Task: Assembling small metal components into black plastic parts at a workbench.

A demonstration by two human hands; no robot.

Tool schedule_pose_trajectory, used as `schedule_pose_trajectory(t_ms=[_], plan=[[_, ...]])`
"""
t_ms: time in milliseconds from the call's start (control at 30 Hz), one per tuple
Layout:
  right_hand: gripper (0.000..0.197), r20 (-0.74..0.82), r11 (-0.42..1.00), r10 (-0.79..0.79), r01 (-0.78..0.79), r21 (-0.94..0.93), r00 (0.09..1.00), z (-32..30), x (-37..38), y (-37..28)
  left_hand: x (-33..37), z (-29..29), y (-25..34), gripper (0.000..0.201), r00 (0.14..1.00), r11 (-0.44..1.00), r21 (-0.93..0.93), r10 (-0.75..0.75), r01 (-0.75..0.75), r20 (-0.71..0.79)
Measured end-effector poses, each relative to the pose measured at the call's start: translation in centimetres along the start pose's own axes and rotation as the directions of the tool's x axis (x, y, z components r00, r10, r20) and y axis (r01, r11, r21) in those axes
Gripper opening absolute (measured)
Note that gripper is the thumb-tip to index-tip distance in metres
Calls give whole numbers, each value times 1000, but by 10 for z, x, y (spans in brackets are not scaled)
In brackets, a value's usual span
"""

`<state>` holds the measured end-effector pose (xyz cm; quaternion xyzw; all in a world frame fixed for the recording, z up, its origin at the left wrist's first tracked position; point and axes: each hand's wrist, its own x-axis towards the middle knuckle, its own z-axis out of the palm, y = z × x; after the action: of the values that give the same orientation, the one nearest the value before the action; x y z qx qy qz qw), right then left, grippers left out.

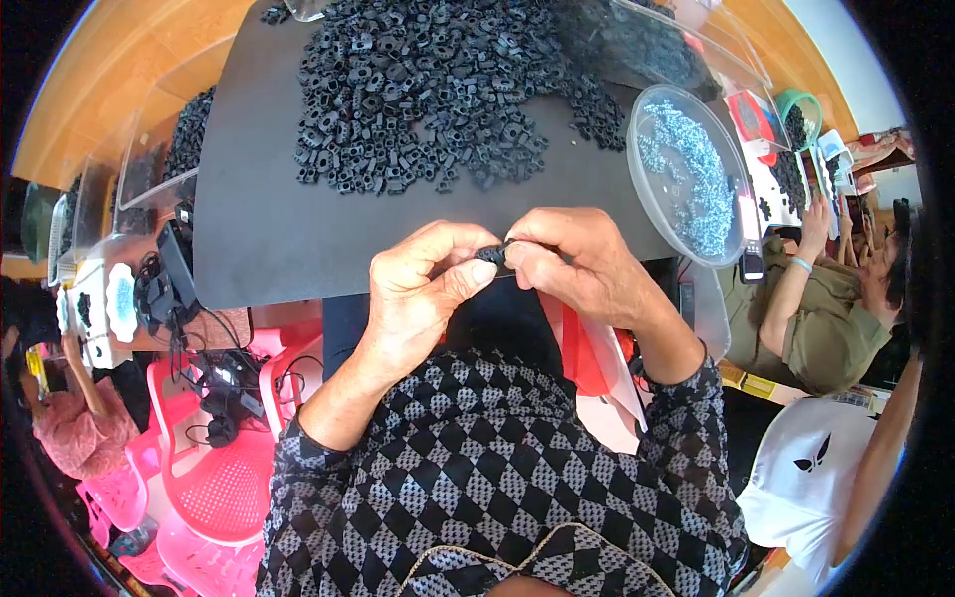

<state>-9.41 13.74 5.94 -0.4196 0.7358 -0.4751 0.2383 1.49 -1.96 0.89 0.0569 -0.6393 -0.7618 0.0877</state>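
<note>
Both my hands meet just off the near edge of the dark table (284,239). Between thumb and fingers of my left hand (423,274) is a small black plastic part (489,255). My right hand (577,261) pinches the same piece from the other side, and its fingertips hide that end. Beyond my hands a large heap of small black plastic parts (398,109) covers the far half of the table. At the right edge stands a round clear tray (642,189) with many tiny light-blue pieces (696,169) in it.
Clear bins of black parts (189,139) stand on the left, near black cables and a device (179,269). Pink chairs (214,488) are at lower left. A phone (751,261) lies beside the round tray. Other people (831,328) sit at right and far left.
</note>
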Motion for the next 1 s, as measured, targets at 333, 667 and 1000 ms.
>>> schedule_pose_trajectory(t_ms=[333, 667, 1000], plan=[[17, 103, 950, -147, 170, -261, 984, 1, 0, 7, -3, 2, 12, 16, 998, 992, 116, -50, 46, 37], [18, 101, 961, -156, 174, -213, 983, 4, -2, 5, -2, 0, 15, 18, 998, 998, 61, 30, -33, 58], [15, 44, 939, -241, 245, -243, 969, 11, -3, 10, -9, 2, 16, 18, 995, 975, 201, 97, -96, 6]])
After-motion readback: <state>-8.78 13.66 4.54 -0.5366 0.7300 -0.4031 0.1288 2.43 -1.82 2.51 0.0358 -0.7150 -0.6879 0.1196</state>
